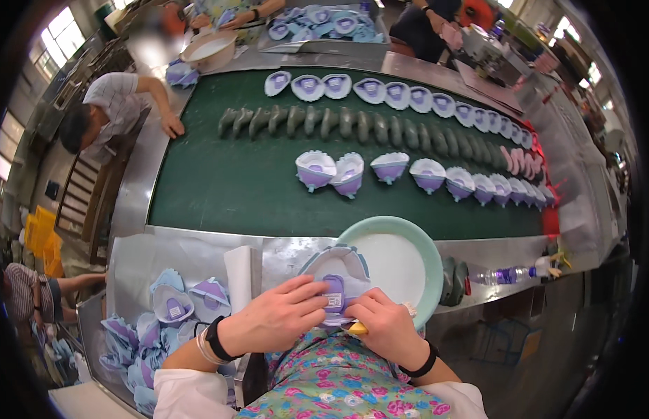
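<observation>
Beside the bowl [432,276], steadying upper [334,285] in left hand [282,311], pinching yellow tool [358,327] in right hand [383,321]; likely light, soft; grasp by rim [361,258].

Your head-worn fisheye camera looks down and forward over your floral apron [338,380]; your left hand [286,311] and right hand [386,328] sit near, the green conveyor belt [234,185] lies beyond, edges bowed.

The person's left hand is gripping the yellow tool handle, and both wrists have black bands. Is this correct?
Not completely: the head view shows the yellow tool handle in the right hand. Both wrists do have black bands.
</observation>
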Demonstrator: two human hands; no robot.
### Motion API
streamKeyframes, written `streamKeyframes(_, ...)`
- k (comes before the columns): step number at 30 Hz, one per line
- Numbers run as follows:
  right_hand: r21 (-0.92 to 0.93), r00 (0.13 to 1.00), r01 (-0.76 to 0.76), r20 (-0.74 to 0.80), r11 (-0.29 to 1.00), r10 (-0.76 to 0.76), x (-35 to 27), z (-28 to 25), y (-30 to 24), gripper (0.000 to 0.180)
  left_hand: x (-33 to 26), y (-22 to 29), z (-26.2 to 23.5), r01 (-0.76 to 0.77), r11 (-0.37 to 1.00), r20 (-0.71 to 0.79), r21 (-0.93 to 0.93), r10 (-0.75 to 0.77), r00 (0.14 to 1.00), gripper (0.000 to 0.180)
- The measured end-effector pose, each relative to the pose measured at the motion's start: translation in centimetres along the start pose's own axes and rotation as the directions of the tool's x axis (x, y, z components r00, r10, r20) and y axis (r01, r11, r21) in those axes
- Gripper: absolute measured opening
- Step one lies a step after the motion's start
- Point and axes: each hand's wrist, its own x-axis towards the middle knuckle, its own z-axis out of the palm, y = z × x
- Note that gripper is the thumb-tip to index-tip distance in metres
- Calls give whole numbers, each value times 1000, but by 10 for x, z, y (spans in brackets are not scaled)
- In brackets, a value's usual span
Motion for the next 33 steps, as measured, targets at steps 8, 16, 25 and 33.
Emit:
streamKeyframes(8,126,989,131,-88,983,-121,-26,-24,-11,24,-14,39,49,151,604,-133,-783,-399,907,80)
streamKeyframes(16,157,989,149,-1,976,-150,-45,-38,-16,25,-11,42,62,152,547,25,-823,-232,972,81)
streamKeyframes(25,178,990,83,-128,981,-60,-51,-41,-7,24,-2,53,88,-7,374,-224,-927,-541,811,70)
streamKeyframes(33,336,708,-437,-444,834,550,-63,4,86,21,-78,51,99,379,164,372,-911,-72,925,31)
